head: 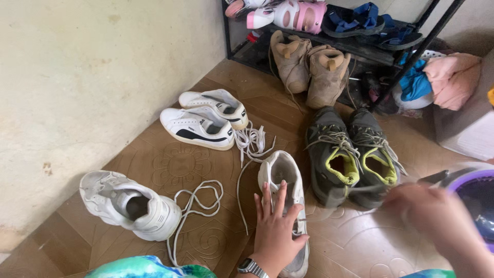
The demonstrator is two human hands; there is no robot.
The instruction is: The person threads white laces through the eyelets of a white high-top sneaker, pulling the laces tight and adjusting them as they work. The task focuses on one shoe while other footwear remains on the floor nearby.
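Note:
My left hand [276, 228], with a watch on its wrist, lies flat with fingers spread on a white laceless sneaker [284, 175] that points away from me on the floor. Its mate, another white sneaker [128, 206], lies to the left with loose white laces [195, 203] beside it. My right hand [429, 216] is blurred at the lower right, near a purple bucket [476, 193]; I cannot tell whether it holds anything. A grey lace-like streak stretches from it toward the dark shoes.
A pair of white sneakers with black stripes [203, 121] sits by the wall, more laces [252, 141] next to it. Dark grey shoes with yellow lining [350, 154], tan boots [309, 67], and a black shoe rack [360, 31] with sandals stand behind. Pink and blue cloths [442, 77] lie right.

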